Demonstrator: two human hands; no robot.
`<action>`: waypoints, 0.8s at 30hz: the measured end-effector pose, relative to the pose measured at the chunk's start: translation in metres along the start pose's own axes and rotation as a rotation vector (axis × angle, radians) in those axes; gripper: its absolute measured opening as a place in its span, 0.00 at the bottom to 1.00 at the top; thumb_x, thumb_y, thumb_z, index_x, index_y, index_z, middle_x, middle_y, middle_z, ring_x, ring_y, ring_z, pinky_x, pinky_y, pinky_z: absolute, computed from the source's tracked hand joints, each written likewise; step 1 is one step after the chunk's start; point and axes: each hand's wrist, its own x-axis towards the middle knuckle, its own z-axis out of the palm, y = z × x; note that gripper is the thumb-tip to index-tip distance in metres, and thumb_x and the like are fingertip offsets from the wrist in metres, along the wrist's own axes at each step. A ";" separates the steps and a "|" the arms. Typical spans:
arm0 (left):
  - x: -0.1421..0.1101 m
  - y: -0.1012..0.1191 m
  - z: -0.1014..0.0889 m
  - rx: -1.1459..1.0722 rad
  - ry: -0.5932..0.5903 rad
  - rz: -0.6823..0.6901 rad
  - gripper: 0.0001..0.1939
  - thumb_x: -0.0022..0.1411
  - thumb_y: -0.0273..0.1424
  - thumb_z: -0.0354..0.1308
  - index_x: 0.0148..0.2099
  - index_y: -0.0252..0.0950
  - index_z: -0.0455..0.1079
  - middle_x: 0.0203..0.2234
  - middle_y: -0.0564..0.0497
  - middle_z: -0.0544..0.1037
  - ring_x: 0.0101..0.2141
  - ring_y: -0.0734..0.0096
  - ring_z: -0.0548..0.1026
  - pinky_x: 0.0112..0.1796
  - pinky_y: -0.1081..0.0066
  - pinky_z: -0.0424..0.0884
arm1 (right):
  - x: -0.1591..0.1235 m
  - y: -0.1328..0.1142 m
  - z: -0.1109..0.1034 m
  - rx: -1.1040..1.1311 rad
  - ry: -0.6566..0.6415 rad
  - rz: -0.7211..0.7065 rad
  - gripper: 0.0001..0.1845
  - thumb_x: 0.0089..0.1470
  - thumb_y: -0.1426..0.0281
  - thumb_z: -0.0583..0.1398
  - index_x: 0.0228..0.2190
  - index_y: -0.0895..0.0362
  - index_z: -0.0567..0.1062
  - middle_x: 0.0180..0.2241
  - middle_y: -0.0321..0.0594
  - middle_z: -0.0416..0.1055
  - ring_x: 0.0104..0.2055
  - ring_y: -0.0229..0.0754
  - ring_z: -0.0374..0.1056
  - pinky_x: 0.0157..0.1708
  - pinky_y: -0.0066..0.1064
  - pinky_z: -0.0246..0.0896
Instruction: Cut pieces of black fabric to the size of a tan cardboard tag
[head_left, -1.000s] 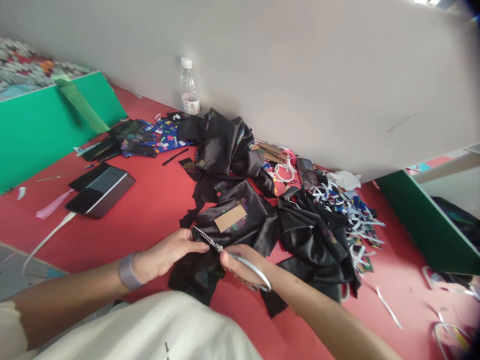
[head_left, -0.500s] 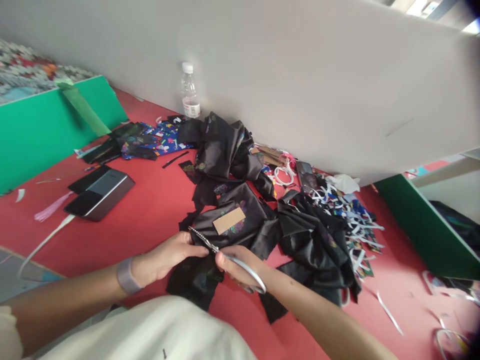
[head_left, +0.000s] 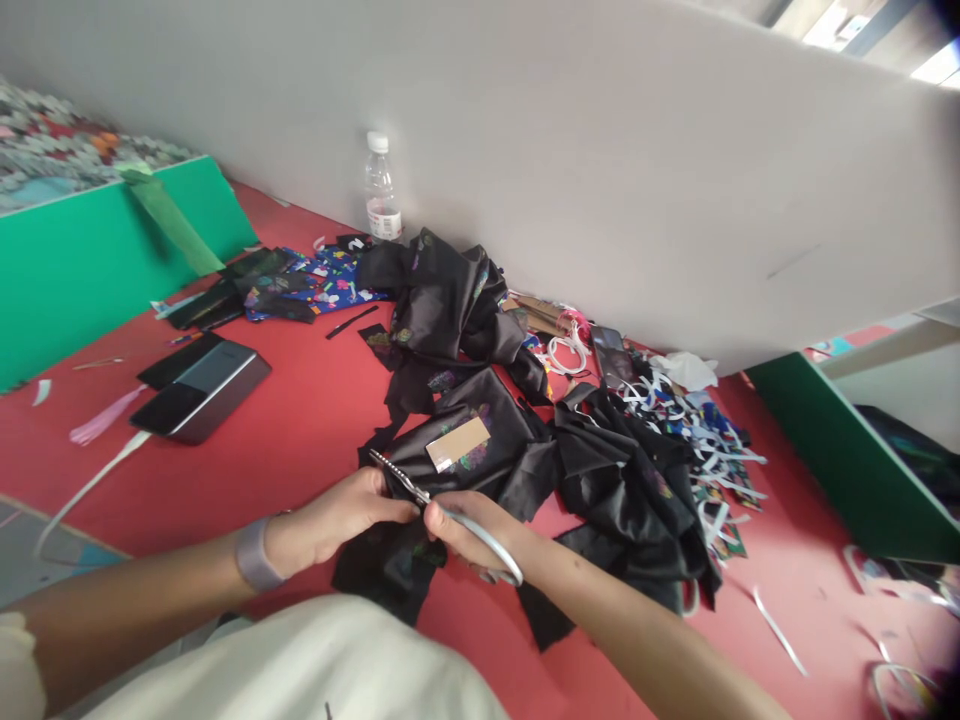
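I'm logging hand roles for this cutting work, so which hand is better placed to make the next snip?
Right. The right hand already has its grip on the silver metal scissors, blades over the black printed fabric piece. The left hand only pinches that fabric.

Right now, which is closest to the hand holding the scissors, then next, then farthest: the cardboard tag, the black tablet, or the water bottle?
From the right hand:
1. Cardboard tag, just ahead of it, lying on the black cloth.
2. Black tablet, off to the left on the red table.
3. Water bottle, far back, standing against the grey wall.
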 end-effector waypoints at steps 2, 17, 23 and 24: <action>0.000 0.000 0.000 0.013 -0.016 -0.007 0.19 0.53 0.32 0.65 0.48 0.35 0.75 0.41 0.46 0.81 0.43 0.56 0.77 0.48 0.62 0.68 | 0.001 -0.002 0.001 -0.004 0.008 -0.017 0.34 0.51 0.37 0.47 0.25 0.58 0.64 0.17 0.30 0.54 0.17 0.28 0.50 0.16 0.22 0.43; -0.004 0.009 0.007 0.281 0.012 -0.009 0.15 0.54 0.38 0.62 0.41 0.35 0.77 0.37 0.49 0.81 0.44 0.57 0.76 0.46 0.66 0.68 | 0.001 0.003 0.008 0.078 0.039 -0.021 0.36 0.49 0.36 0.49 0.26 0.58 0.65 0.17 0.29 0.54 0.18 0.28 0.50 0.16 0.21 0.45; -0.003 0.001 0.002 0.451 0.032 -0.046 0.11 0.56 0.35 0.58 0.38 0.35 0.76 0.33 0.52 0.81 0.39 0.61 0.77 0.39 0.70 0.69 | 0.001 0.010 0.010 0.130 0.034 0.015 0.37 0.47 0.34 0.48 0.27 0.57 0.64 0.17 0.29 0.55 0.14 0.28 0.52 0.12 0.21 0.47; -0.003 0.000 0.002 0.480 0.032 -0.043 0.11 0.56 0.35 0.58 0.38 0.35 0.76 0.33 0.53 0.81 0.38 0.62 0.76 0.38 0.71 0.68 | 0.001 0.011 0.010 0.137 0.022 0.020 0.37 0.47 0.34 0.48 0.28 0.57 0.64 0.17 0.29 0.55 0.13 0.29 0.52 0.11 0.22 0.48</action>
